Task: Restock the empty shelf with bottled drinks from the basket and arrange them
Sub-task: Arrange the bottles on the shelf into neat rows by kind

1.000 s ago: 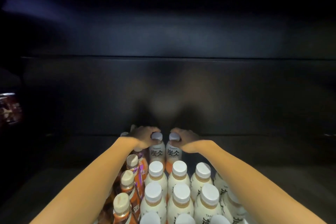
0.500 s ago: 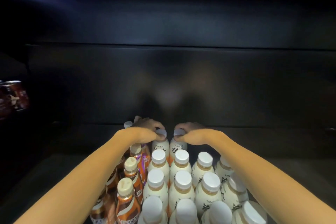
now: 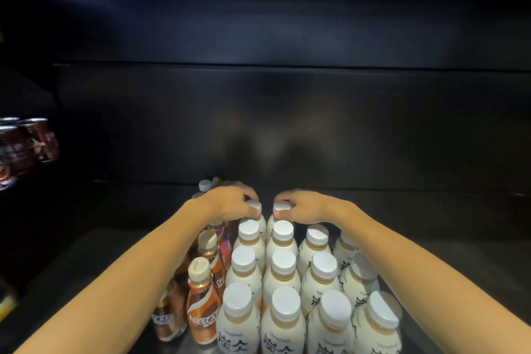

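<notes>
The left hand (image 3: 230,204) is curled over the white cap of a cream bottle (image 3: 256,217) at the back of the block, the cap held between thumb and fingertips. The right hand (image 3: 304,208) is closed in the same manner on the cap of the neighbouring cream bottle (image 3: 277,220). These two bottles stand side by side, almost touching, at the far end of the two left-hand cream columns.

Nearer the camera, rows of cream bottles (image 3: 283,287) are packed upright, with brown coffee bottles (image 3: 202,299) lined up just beside them on the left. All are carried on the dark shelf (image 3: 431,224); cans (image 3: 26,144) are seen on a neighbouring shelf far to the left.

The step appears to be the seating of the rear pair. It would be done well if both bottles were pressed straight down and eased back together, so that the columns are kept straight and no neighbour is tipped. A grip by the cap alone gives little control, so any push should be gentle.

The long axis of each bottle is vertical, cap upward; the labels of the nearest ones face the camera.
</notes>
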Demonstrator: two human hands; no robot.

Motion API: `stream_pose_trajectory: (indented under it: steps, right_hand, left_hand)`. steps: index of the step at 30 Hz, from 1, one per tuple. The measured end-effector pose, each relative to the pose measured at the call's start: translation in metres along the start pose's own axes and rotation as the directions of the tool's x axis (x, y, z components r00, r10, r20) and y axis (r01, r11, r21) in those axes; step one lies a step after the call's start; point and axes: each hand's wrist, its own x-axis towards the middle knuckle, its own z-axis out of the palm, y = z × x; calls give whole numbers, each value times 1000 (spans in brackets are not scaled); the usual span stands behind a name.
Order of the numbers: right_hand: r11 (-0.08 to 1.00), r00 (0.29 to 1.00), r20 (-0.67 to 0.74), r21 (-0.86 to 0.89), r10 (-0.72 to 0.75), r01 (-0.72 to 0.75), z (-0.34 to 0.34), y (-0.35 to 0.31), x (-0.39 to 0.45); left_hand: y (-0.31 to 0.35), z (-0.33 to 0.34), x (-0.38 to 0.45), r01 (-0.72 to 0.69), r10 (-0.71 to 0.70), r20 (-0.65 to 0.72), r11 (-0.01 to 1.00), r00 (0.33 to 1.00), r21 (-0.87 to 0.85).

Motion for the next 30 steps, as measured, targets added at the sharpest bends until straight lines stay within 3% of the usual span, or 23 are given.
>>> stream_pose_trajectory:
  steps: [8,12,17,23,30]
  right_hand:
    - [1000,999,-40,18,19,-19,5,-3,-1]
    - [1000,999,-31,-10,28,-28,0,-5,-5]
    - [998,997,-50,-26,54,-55,-15,-12,-8]
    - [995,990,-132,-97,-52,39,-19,-34,-15]
    - [969,964,-145,-141,-223,203,-5,-91,-25]
  left_hand:
    - [7,5,-7,4,8,-91,991,996,135]
    - [9,5,-10,7,3,-72,990,997,144]
    - [10,-5,-22,97,-76,-138,983,988,154]
    - [18,-23,-60,183,-126,-242,956,962,230]
    - [-8,-39,-136,204,-140,-329,964,934,171]
